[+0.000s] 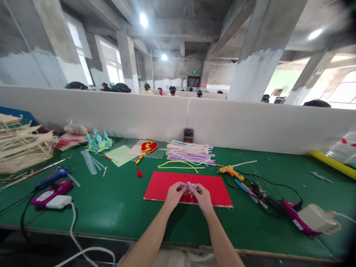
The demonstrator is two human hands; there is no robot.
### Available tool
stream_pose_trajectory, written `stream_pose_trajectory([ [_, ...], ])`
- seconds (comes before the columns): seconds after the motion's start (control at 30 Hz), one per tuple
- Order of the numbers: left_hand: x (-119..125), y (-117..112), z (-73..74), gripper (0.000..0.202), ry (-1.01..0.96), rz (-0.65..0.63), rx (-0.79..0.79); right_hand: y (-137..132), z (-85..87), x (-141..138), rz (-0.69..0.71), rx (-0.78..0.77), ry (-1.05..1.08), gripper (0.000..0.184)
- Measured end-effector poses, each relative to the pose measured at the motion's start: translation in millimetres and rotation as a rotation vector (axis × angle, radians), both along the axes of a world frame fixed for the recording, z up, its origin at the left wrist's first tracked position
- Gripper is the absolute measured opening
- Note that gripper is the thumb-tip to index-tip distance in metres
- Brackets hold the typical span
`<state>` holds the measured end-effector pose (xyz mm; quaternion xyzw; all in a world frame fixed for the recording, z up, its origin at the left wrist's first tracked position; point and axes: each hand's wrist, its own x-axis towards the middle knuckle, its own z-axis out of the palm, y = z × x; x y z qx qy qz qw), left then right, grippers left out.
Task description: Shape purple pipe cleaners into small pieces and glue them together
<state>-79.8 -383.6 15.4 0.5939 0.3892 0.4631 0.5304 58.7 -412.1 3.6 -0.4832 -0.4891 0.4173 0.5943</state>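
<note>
My left hand [175, 193] and my right hand [204, 196] meet over a red sheet [164, 185] lying flat on the green table [116, 211]. Both pinch a small purple piece [191, 185], probably a bent pipe cleaner, between thumbs and fingertips. Beyond the sheet lies a bundle of pastel pipe cleaners [190, 152], with a loose yellow one [180, 164] in front of it.
A yellow glue gun [230, 171] with black cord lies right of the sheet, pens and a purple tool [294, 217] further right. Left: blue glue gun [52, 177], white adapter [59, 201], glue sticks [89, 161], wooden sticks [22, 146]. A white partition [178, 115] backs the table.
</note>
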Motion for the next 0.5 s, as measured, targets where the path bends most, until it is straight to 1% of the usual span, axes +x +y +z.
stream_pose_trajectory([
  [0.13, 1.6, 0.3, -1.3, 0.029, -0.001, 0.012, -0.009, 1.4, -1.0, -0.5, -0.004, -0.001, 0.039, 0.036],
  [0.27, 2.2, 0.7, -3.2, 0.024, 0.01, 0.034, 0.013, 2.5, -3.1, 0.8, 0.002, -0.003, 0.073, 0.035],
  [0.5, -0.2, 2.9, -5.1, 0.024, 0.064, 0.101, 0.056, 1.4, -3.7, 2.7, 0.064, -0.019, 0.073, 0.034],
])
